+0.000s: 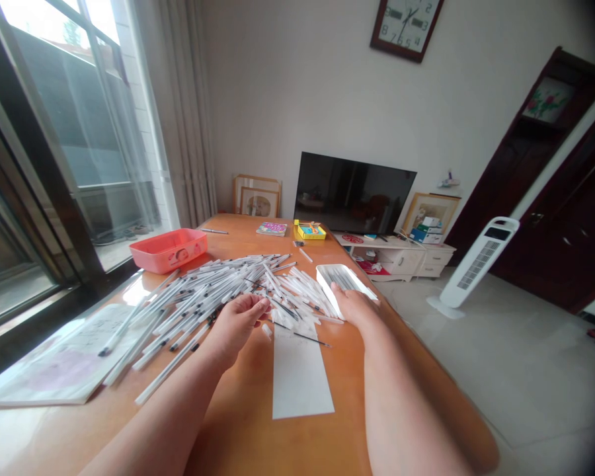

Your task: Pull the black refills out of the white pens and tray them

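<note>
A blank white sheet (301, 380) lies on the brown wooden surface (248, 436). The left hand (240, 324) is just to the left of the far end of this sheet, with its thumb and forefinger brought together in a pinch; whether something thin is held between them, I cannot tell. The right hand (354, 305) is beyond the sheet and to its right, on the near part of a white box (326, 294) with slim grey pieces inside. Its thumb passes over the rim, but I cannot tell if the fingers grasp the box or its contents. Many white pens (198, 291) with dark ends are spread in a heap to the left of the sheet and beyond it, while paler tubes (297, 291) lie directly beyond it. A thin black refill (313, 340) crosses the right edge of the sheet. Farther beyond the sheet, to the left, stands a red tray (151, 259); a paper booklet (64, 367) lies well to its left, partly under several pens.
</note>
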